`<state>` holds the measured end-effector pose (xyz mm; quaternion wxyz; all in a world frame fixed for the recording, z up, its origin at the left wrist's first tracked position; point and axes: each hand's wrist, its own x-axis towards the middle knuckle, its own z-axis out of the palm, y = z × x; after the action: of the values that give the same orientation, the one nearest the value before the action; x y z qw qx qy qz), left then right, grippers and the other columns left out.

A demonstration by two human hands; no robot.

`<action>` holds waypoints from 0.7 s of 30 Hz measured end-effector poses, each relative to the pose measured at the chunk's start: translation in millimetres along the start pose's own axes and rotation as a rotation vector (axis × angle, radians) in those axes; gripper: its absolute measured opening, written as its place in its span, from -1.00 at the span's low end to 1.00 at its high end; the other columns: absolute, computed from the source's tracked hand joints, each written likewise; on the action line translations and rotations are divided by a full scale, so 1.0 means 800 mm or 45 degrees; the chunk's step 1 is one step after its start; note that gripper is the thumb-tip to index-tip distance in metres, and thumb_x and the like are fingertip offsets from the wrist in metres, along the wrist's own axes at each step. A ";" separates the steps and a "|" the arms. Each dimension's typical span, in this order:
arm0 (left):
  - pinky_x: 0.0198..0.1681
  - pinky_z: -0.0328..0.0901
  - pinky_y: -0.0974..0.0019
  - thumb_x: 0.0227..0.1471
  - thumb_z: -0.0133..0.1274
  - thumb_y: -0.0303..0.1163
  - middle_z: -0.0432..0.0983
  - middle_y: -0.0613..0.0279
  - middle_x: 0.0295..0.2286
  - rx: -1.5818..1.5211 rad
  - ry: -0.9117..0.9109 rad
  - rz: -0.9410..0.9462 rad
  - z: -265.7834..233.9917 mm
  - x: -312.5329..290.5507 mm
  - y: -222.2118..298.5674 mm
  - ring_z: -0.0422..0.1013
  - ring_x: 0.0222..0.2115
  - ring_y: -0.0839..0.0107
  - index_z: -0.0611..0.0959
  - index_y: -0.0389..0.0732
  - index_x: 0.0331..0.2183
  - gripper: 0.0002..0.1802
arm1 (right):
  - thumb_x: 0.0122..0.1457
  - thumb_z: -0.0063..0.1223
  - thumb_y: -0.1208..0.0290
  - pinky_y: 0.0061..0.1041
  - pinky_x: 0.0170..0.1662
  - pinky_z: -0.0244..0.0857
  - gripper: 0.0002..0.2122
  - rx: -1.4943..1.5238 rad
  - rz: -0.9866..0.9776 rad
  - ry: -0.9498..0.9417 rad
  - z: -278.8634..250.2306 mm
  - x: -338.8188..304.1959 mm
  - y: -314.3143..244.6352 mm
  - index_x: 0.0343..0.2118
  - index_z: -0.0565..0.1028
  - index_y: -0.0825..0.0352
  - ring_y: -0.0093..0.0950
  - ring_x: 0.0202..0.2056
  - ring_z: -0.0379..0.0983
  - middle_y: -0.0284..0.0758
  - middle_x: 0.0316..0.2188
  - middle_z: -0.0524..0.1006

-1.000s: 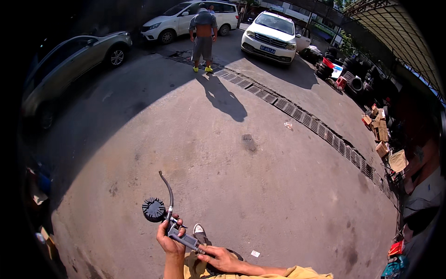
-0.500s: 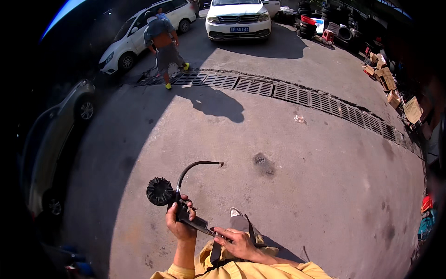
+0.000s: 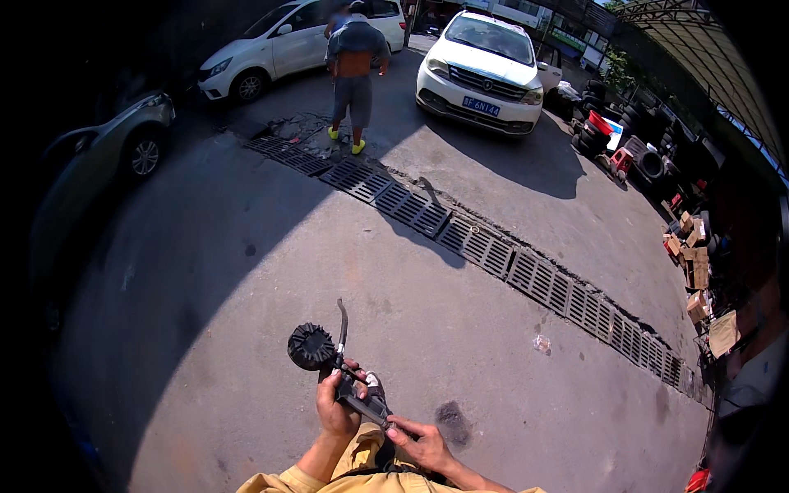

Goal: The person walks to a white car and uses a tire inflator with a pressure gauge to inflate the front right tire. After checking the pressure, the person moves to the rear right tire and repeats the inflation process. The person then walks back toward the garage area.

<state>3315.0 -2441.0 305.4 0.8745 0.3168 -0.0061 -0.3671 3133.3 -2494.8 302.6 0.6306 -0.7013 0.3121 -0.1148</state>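
A black tire inflator [image 3: 362, 400] with a round ribbed gauge [image 3: 311, 347] is held out in front of my yellow-clothed body. My left hand [image 3: 337, 411] wraps round its grip just below the gauge. At the near end of the grip, my right hand [image 3: 426, 446] pinches the fitting between thumb and fingers; the exact joint is partly hidden. A short dark hose [image 3: 342, 319] rises from beside the gauge and bends over at its tip. One of my shoes [image 3: 373, 380] shows behind the tool.
A metal drain grate [image 3: 477, 244] crosses the concrete ahead. A person [image 3: 355, 78] stands beyond it, near a white van [image 3: 304, 43]. A white car [image 3: 481, 70] faces me; a silvery car [image 3: 107, 156] is at left. Tires [image 3: 592, 135] and cardboard boxes [image 3: 697, 267] line the right.
My view has tilted up and turned, so the cars and grate sit differently. The person has walked farther off. Both hands keep their hold on the tire inflator, whose hose now points upward.
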 end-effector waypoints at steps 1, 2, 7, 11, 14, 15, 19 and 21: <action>-0.43 0.33 0.36 0.15 -0.16 -0.25 0.44 0.09 -0.25 -0.003 -0.046 -0.062 0.016 0.049 -0.005 0.38 -0.30 0.32 0.43 -0.33 -0.11 -0.62 | 0.20 0.13 0.13 -0.49 -0.02 0.34 -0.57 -0.018 -0.044 0.023 -0.022 0.047 -0.012 -0.02 0.51 0.39 -0.45 -0.12 0.52 -0.12 -0.14 0.59; -0.34 0.38 0.32 0.12 -0.12 -0.20 0.45 0.07 -0.21 0.042 -0.118 -0.201 0.037 0.101 0.007 0.40 -0.24 0.30 0.45 -0.32 -0.11 -0.59 | 0.18 0.17 0.18 -0.49 -0.10 0.38 -0.59 -0.022 -0.073 0.092 -0.039 0.093 -0.025 -0.04 0.53 0.41 -0.45 -0.21 0.54 -0.13 -0.23 0.61; 0.05 0.32 0.09 0.04 0.10 0.14 0.30 0.04 0.06 0.452 -0.534 -0.361 0.136 0.358 0.059 0.33 0.04 0.18 0.22 -0.22 0.17 -0.13 | 0.12 0.24 0.31 -0.51 -0.26 0.40 -0.64 -0.042 -0.159 0.183 -0.166 0.285 -0.104 -0.10 0.54 0.46 -0.48 -0.37 0.54 -0.15 -0.36 0.61; 0.11 0.27 0.09 -0.17 0.20 0.30 0.25 0.00 0.08 1.228 -0.729 0.190 0.201 0.598 0.126 0.28 0.08 0.11 0.18 -0.15 0.22 0.10 | 0.09 0.26 0.34 -0.59 -0.22 0.41 -0.65 0.116 -0.252 0.055 -0.245 0.446 -0.149 -0.11 0.55 0.47 -0.48 -0.31 0.57 -0.14 -0.33 0.63; 0.06 0.30 0.01 -0.23 0.27 0.29 0.40 -0.04 -0.05 0.924 -1.211 -0.233 0.275 0.759 0.113 0.38 -0.02 0.08 0.41 -0.18 0.03 -0.06 | 0.10 0.25 0.32 -0.61 -0.31 0.40 -0.65 0.194 -0.150 -0.002 -0.300 0.595 -0.152 -0.12 0.56 0.45 -0.52 -0.39 0.56 -0.18 -0.40 0.63; 0.02 0.32 0.02 -0.25 0.27 0.31 0.48 -0.07 -0.15 0.908 -1.176 -0.269 0.291 0.811 0.106 0.44 -0.10 0.08 0.47 -0.20 -0.10 -0.12 | 0.11 0.23 0.28 -0.60 -0.29 0.40 -0.64 0.171 -0.087 -0.040 -0.317 0.644 -0.150 -0.12 0.56 0.44 -0.52 -0.38 0.56 -0.19 -0.40 0.63; -0.09 0.36 0.14 -0.13 0.25 0.01 0.52 -0.02 -0.26 1.338 -1.273 -0.402 0.354 1.011 0.120 0.48 -0.20 0.16 0.57 -0.27 -0.35 -0.48 | 0.15 0.18 0.27 -0.54 -0.31 0.40 -0.67 0.105 -0.139 -0.004 -0.402 0.842 -0.177 -0.11 0.56 0.41 -0.55 -0.38 0.53 -0.23 -0.37 0.63; -0.07 0.33 0.20 -0.05 0.17 -0.03 0.51 0.06 -0.29 1.536 -1.387 -0.615 0.383 1.092 0.132 0.45 -0.20 0.24 0.57 -0.26 -0.31 -0.54 | 0.14 0.18 0.30 -0.53 -0.36 0.40 -0.68 0.102 -0.038 -0.112 -0.449 0.927 -0.220 -0.11 0.56 0.40 -0.53 -0.45 0.51 -0.23 -0.40 0.61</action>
<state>3945.8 -3118.1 415.6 0.3283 0.5008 -0.5534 -0.5790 3563.3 -3216.8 362.5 0.6694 -0.6844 0.2689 -0.1057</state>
